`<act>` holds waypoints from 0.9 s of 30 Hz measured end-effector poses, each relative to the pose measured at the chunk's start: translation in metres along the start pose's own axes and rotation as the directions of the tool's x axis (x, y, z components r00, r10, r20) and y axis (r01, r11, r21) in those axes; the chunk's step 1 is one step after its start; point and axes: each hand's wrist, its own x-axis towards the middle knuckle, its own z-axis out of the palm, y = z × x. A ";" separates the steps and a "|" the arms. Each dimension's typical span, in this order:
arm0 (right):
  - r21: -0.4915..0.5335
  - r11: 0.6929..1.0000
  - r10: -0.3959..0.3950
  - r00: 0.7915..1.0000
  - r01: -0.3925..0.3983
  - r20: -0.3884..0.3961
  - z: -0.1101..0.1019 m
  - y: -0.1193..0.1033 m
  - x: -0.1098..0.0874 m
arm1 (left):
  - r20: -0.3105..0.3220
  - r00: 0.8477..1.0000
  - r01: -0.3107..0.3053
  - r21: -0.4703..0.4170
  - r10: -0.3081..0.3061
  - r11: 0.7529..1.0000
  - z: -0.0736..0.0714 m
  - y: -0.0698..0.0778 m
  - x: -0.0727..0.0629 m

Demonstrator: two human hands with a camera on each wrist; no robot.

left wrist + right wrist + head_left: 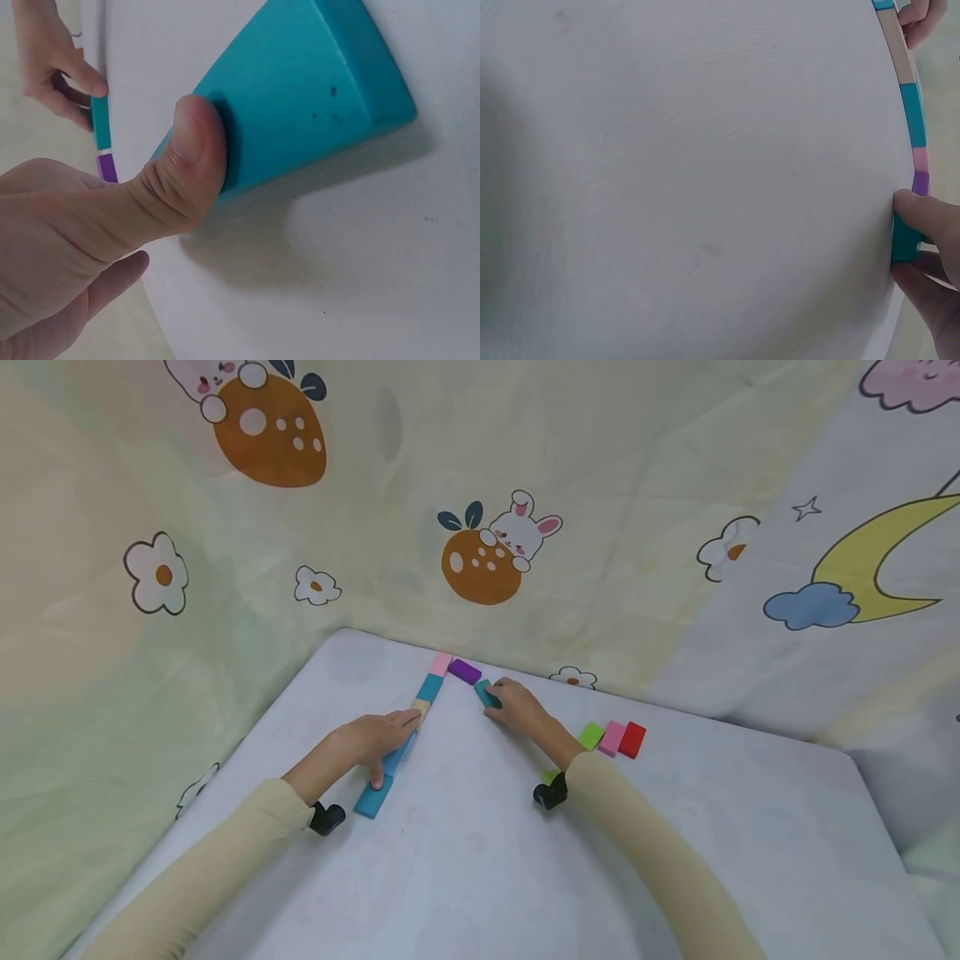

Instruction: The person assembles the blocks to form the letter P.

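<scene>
A slanting row of blocks runs across the white table: a pink block, a teal block, a beige block, and blue blocks nearer me. My left hand lies over this row, fingers stretched toward the beige block. Its thumb touches the nearest blue block. My right hand pinches another teal block between thumb and fingers. Just left of that lies a purple block, angled off the pink end of the row. The right wrist view shows the pinched teal block close to the purple one.
Right of my right wrist lie a green block, a pink block and a red block. Another green block is partly hidden by the wrist camera. A patterned cloth rises behind the table's back edge.
</scene>
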 end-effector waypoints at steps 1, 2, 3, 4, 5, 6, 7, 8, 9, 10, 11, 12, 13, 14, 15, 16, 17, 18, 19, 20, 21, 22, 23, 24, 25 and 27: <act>-0.001 1.000 0.001 1.000 -0.001 -0.003 0.000 0.000 0.000 | 0.002 1.000 0.002 0.002 -0.002 1.000 0.000 0.000 0.000; -0.004 1.000 0.001 1.000 -0.001 -0.005 -0.001 -0.001 0.000 | 0.002 1.000 0.004 0.002 -0.004 1.000 0.000 0.000 0.001; -0.006 1.000 0.002 1.000 -0.002 -0.007 -0.001 -0.001 0.000 | 0.002 1.000 0.006 0.001 -0.006 1.000 0.000 0.000 0.001; -0.009 1.000 0.003 1.000 -0.003 -0.008 -0.001 -0.001 0.001 | 0.004 1.000 0.007 0.002 -0.007 1.000 0.001 0.000 0.002; -0.014 1.000 0.003 1.000 -0.003 -0.010 -0.001 -0.001 0.001 | 0.006 1.000 0.009 0.001 -0.009 1.000 0.001 0.000 0.002; -0.018 1.000 0.002 1.000 -0.003 -0.012 -0.001 -0.001 0.001 | 0.006 1.000 0.009 -0.001 -0.009 1.000 0.001 0.000 0.002; -0.025 1.000 0.001 1.000 -0.001 -0.011 -0.001 -0.001 0.001 | 0.006 1.000 0.009 -0.004 -0.009 1.000 0.001 0.000 0.002; -0.031 1.000 0.000 1.000 0.000 -0.011 0.000 -0.001 0.002 | 0.006 1.000 0.009 -0.011 -0.009 1.000 0.001 0.000 0.002; -0.032 0.999 0.000 1.000 -0.001 -0.011 0.000 -0.001 0.002 | 0.007 1.000 0.009 -0.016 -0.009 1.000 0.001 0.000 0.002; -0.035 0.999 -0.001 1.000 0.000 -0.011 0.000 -0.002 0.002 | 0.009 1.000 0.009 -0.017 -0.009 1.000 0.001 0.001 0.002; -0.031 1.000 0.002 1.000 -0.003 -0.009 0.000 -0.002 0.002 | 0.011 1.000 0.010 -0.021 -0.010 1.000 0.001 0.001 0.002; -0.021 1.000 0.007 1.000 -0.007 -0.007 -0.001 -0.002 0.001 | 0.011 1.000 0.012 -0.025 -0.012 1.000 0.001 0.001 0.001; -0.012 1.000 0.017 1.000 -0.017 -0.006 -0.001 -0.002 0.001 | 0.010 1.000 0.011 -0.031 -0.011 0.999 0.001 0.001 0.001; -0.004 1.000 0.028 1.000 -0.028 -0.004 -0.002 -0.002 0.000 | 0.009 1.000 0.012 -0.034 -0.011 0.999 0.000 0.001 0.001; 0.002 0.999 0.040 0.999 -0.040 -0.003 -0.003 -0.002 -0.002 | 0.010 1.000 0.012 -0.035 -0.012 0.999 0.000 0.002 0.001; 0.006 0.999 0.050 0.999 -0.050 -0.004 -0.005 -0.001 -0.003 | 0.010 1.000 0.012 -0.037 -0.011 0.999 -0.001 0.002 0.001; 0.016 0.998 0.061 0.998 -0.060 -0.006 -0.007 0.000 -0.006 | 0.010 1.000 0.013 -0.040 -0.012 0.999 -0.001 0.002 0.001; 0.019 0.998 0.065 0.998 -0.065 -0.009 -0.009 0.002 -0.010 | 0.011 1.000 0.012 -0.042 -0.012 0.999 -0.001 0.002 0.001; 0.019 0.998 0.066 0.998 -0.066 -0.012 -0.011 0.004 -0.016 | 0.013 1.000 0.012 -0.041 -0.012 0.999 -0.001 0.002 0.001; 0.028 0.997 0.070 0.997 -0.070 -0.015 -0.014 0.007 -0.023 | 0.018 1.000 0.013 -0.038 -0.013 0.999 -0.001 0.002 0.001; 0.032 0.997 0.066 0.998 -0.066 -0.020 -0.016 0.011 -0.032 | 0.023 1.000 0.013 -0.036 -0.012 0.999 -0.001 0.002 0.001; 0.037 0.997 0.064 0.998 -0.063 -0.026 -0.018 0.016 -0.041 | 0.024 1.000 0.011 -0.038 -0.010 0.999 -0.001 0.002 0.001; 0.044 0.997 0.064 0.998 -0.062 -0.028 -0.019 0.022 -0.052 | 0.026 1.000 0.010 -0.040 -0.009 0.999 -0.001 0.002 0.001; 0.045 0.997 0.065 0.997 -0.064 -0.032 -0.020 0.029 -0.063 | 0.029 1.000 0.010 -0.041 -0.009 0.999 -0.001 0.002 0.000; 0.048 0.997 0.059 0.998 -0.057 -0.037 -0.020 0.036 -0.075 | 0.029 1.000 0.010 -0.043 -0.009 0.999 -0.002 0.003 0.000; 0.040 0.998 0.042 0.997 -0.040 -0.060 -0.020 0.053 -0.097 | 0.029 1.000 0.011 -0.046 -0.010 0.999 -0.003 0.003 -0.001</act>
